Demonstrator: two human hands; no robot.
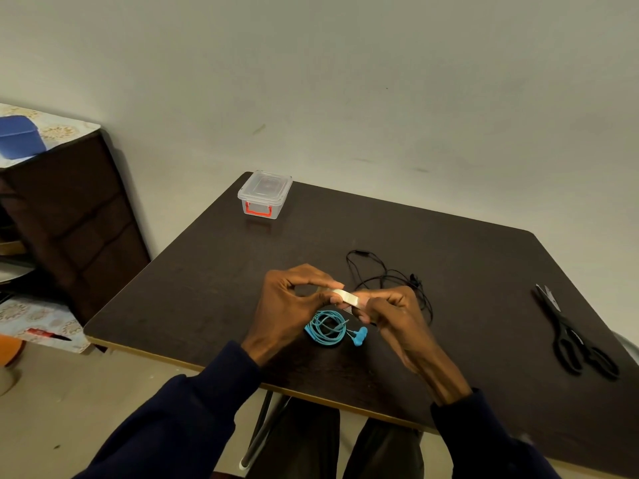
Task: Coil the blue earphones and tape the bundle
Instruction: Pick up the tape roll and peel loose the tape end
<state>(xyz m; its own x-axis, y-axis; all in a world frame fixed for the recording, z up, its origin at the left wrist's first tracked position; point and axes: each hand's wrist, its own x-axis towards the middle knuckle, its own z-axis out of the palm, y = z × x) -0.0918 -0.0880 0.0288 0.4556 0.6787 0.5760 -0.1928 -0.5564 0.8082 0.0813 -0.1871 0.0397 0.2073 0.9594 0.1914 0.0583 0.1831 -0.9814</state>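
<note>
The blue earphones (328, 328) lie coiled in a small round bundle on the dark table (193, 288), earbuds sticking out to the right. Just above the bundle both hands hold a roll of clear tape (345, 299). My left hand (294, 305) pinches the roll's left side between thumb and fingers. My right hand (390, 316) grips its right side with curled fingers. Part of the roll is hidden behind my fingers.
Loose black earphones (387, 278) lie just behind my right hand. Black scissors (574, 337) rest near the table's right edge. A clear lidded box with a red latch (264, 195) stands at the far left corner. A dark cabinet (69, 223) stands left of the table.
</note>
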